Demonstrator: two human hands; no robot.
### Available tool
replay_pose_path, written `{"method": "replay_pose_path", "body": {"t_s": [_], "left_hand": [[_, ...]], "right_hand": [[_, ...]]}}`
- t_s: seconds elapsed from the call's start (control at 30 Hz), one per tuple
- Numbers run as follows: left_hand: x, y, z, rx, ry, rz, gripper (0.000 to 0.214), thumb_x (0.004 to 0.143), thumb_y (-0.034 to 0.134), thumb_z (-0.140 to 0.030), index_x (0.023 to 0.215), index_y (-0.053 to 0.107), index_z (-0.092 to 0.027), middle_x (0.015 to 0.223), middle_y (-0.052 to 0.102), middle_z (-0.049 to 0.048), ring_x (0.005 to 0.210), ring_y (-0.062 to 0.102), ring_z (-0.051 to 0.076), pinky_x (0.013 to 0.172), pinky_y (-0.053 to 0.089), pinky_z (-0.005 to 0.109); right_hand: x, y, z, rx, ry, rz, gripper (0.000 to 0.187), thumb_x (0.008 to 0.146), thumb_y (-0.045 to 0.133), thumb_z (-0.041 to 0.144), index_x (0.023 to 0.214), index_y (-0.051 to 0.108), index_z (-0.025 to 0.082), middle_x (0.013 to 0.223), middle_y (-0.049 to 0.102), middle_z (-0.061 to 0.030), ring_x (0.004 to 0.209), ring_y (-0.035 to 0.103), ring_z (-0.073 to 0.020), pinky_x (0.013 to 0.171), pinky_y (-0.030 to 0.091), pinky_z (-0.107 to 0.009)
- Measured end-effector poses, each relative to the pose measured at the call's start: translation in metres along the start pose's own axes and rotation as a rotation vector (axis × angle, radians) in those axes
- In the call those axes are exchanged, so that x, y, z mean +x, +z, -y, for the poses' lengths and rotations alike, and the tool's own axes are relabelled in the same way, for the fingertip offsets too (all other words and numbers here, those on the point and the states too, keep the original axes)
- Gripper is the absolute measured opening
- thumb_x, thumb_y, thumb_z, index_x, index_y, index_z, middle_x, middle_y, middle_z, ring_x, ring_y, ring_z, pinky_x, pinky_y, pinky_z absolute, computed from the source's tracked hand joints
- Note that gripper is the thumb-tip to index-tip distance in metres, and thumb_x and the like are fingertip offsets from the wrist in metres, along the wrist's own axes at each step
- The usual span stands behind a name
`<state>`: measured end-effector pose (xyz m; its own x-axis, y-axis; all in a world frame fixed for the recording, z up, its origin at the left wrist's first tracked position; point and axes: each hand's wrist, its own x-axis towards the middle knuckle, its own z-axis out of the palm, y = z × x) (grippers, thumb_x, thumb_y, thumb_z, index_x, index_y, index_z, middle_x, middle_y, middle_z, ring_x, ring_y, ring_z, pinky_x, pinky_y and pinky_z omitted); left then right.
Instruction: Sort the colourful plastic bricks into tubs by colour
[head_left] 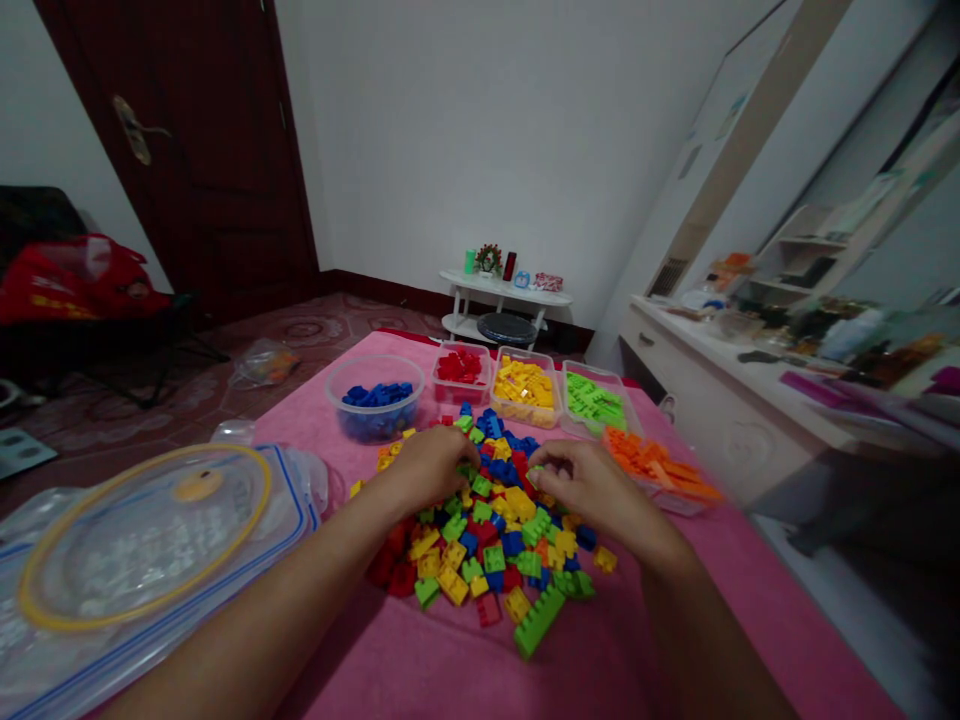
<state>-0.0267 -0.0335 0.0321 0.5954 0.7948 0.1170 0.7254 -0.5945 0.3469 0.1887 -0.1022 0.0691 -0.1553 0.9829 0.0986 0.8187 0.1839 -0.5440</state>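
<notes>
A heap of mixed toy building bricks [491, 530] in blue, red, yellow and green lies on the pink cloth. My left hand [439, 465] reaches into its left side with fingers curled down; green shows at the fingertips, but I cannot make out what they hold. At the heap's right side, my right hand [574, 475] pinches a small green brick [534, 471] between thumb and fingers. Behind the heap stand a round tub of blue bricks [377, 430] and boxes of red bricks [460, 369], yellow bricks [523, 383] and green bricks [594, 402]. Orange bricks [660, 465] fill a box on the right.
A clear zip bag [292, 560] and a round lid with a yellow rim [262, 480] lie at the table's left. A white dresser [697, 370] stands to the right. Beyond the pink table [420, 660] is a low white stand [495, 284] by the wall.
</notes>
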Motion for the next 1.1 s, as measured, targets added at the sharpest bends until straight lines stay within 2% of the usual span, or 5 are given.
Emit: {"method": "replay_pose_path", "body": {"t_s": [0.17, 0.37, 0.47, 0.83, 1.1], "left_hand": [[0.001, 0.0, -0.004, -0.066, -0.043, -0.021, 0.024, 0.069, 0.061, -0.016, 0.088, 0.073, -0.024, 0.087, 0.068, 0.0043, 0.083, 0.062, 0.022, 0.071, 0.044, 0.029], [0.009, 0.001, -0.008, -0.935, -0.079, 0.087, 0.037, 0.068, 0.068, -0.032, 0.1, 0.058, -0.014, 0.067, 0.057, -0.0022, 0.059, 0.054, 0.011, 0.055, 0.041, 0.021], [0.009, 0.002, -0.013, -1.103, -0.105, 0.106, 0.044, 0.065, 0.072, -0.041, 0.095, 0.054, -0.013, 0.059, 0.052, -0.0055, 0.051, 0.048, 0.008, 0.051, 0.037, 0.02], [0.011, 0.012, -0.014, -0.824, -0.031, 0.09, 0.043, 0.076, 0.056, -0.056, 0.074, 0.059, -0.013, 0.059, 0.052, -0.0022, 0.053, 0.045, 0.009, 0.048, 0.029, 0.02], [0.005, -0.004, -0.014, -0.382, -0.061, -0.032, 0.023, 0.077, 0.058, -0.036, 0.075, 0.069, -0.016, 0.068, 0.065, 0.0011, 0.062, 0.054, 0.013, 0.054, 0.03, 0.022]], "right_hand": [[0.0, 0.01, 0.004, 0.068, -0.014, -0.021, 0.018, 0.076, 0.057, 0.023, 0.086, 0.07, 0.018, 0.064, 0.06, 0.0004, 0.054, 0.048, -0.0107, 0.047, 0.028, -0.021], [0.001, 0.022, 0.009, 0.232, -0.075, 0.011, 0.049, 0.077, 0.059, 0.021, 0.125, 0.056, 0.023, 0.069, 0.059, 0.0029, 0.057, 0.05, -0.0103, 0.049, 0.033, -0.019], [0.001, 0.025, 0.011, 0.281, -0.093, 0.02, 0.053, 0.078, 0.058, 0.021, 0.13, 0.053, 0.024, 0.069, 0.058, 0.0035, 0.056, 0.049, -0.0097, 0.049, 0.034, -0.019], [-0.001, 0.027, 0.009, 0.363, -0.079, 0.013, 0.033, 0.076, 0.057, 0.02, 0.107, 0.066, 0.023, 0.065, 0.055, 0.0033, 0.053, 0.048, -0.0095, 0.046, 0.033, -0.019], [0.039, -0.037, -0.053, 0.215, 0.189, -0.029, 0.032, 0.073, 0.059, 0.024, 0.103, 0.065, 0.013, 0.051, 0.054, 0.0014, 0.046, 0.055, -0.0169, 0.045, 0.04, -0.027]]}}
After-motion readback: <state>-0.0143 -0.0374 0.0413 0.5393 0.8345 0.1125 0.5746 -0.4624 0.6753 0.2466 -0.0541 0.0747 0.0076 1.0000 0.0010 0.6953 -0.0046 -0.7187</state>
